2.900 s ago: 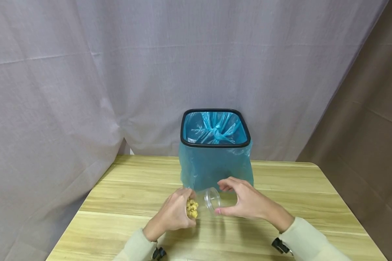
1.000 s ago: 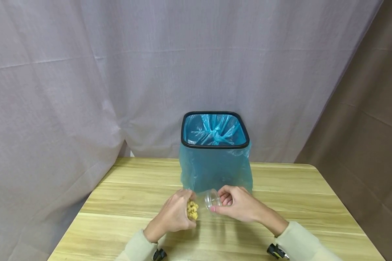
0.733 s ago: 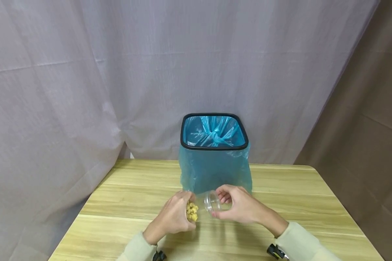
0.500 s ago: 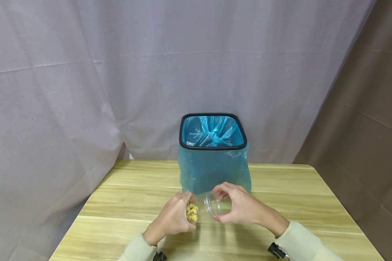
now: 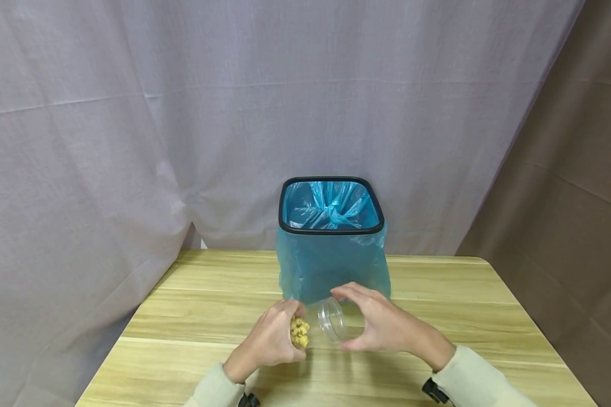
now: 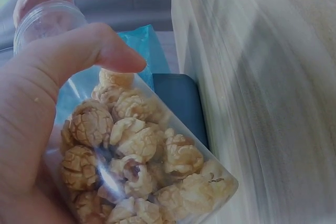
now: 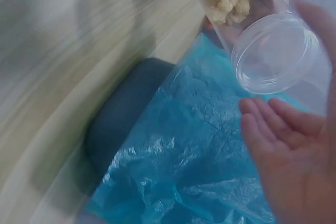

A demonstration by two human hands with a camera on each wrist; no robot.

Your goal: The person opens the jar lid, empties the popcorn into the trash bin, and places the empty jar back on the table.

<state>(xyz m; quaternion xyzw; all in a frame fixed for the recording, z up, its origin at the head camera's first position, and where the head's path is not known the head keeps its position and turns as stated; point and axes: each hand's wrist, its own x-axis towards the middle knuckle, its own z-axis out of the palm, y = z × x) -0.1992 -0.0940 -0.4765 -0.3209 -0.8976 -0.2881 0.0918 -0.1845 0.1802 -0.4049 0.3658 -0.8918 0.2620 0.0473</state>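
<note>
My left hand (image 5: 270,336) grips a clear plastic jar of popcorn (image 6: 139,145), its thumb across the wall in the left wrist view. In the head view the jar lies tilted on its side, its clear ribbed lid end (image 5: 331,319) pointing right. Popcorn (image 5: 299,332) shows at the other end, partly hidden by the left hand. Around the lid end my right hand (image 5: 387,323) is spread, thumb below and fingers above. In the right wrist view the fingers (image 7: 257,121) stand apart from the round lid end (image 7: 273,51).
Behind the hands stands a bin (image 5: 331,265) with a blue bag and a black rim (image 5: 331,232). It rests on a wood-grain table (image 5: 193,333). A grey curtain (image 5: 234,113) hangs behind, and a brown one (image 5: 565,198) on the right.
A second ago the right fingers and thumb pinched the jar's lid end; now they are spread off it. The left hand and jar have hardly moved.
</note>
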